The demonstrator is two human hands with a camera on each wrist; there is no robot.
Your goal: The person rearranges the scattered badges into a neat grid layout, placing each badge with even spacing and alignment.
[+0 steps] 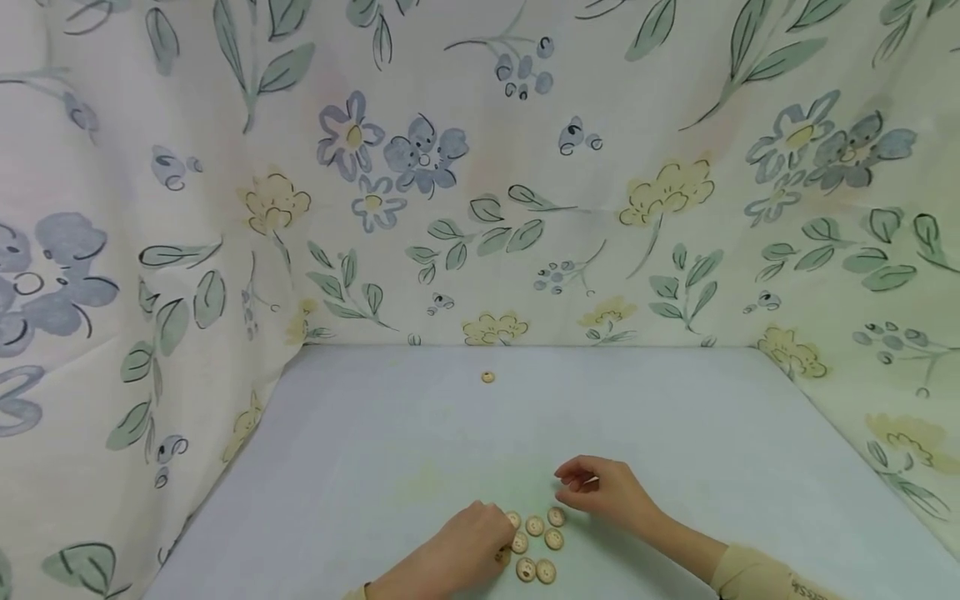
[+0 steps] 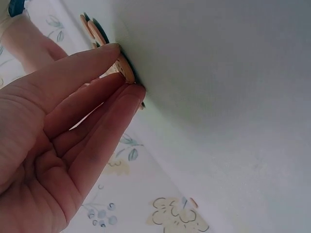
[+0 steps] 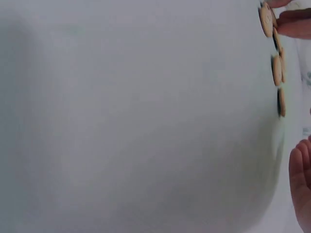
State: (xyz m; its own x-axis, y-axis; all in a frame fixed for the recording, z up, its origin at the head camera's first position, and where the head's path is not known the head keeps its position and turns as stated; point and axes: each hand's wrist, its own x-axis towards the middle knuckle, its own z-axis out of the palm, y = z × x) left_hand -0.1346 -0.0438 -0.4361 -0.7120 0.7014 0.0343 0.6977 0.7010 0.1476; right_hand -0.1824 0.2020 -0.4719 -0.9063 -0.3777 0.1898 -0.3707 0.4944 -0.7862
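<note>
Several round wooden buttons lie in a loose cluster on the white table near its front. My left hand is at the cluster's left side. In the left wrist view, its thumb and fingertips pinch the edges of one wooden button, low over the tabletop. Just right of the cluster, my right hand hovers with loosely bent fingers and nothing in them. The right wrist view catches only part of the right hand at its edge, with buttons above it.
A single button lies apart near the table's back edge. Floral cloth hangs behind the white tabletop and along both sides.
</note>
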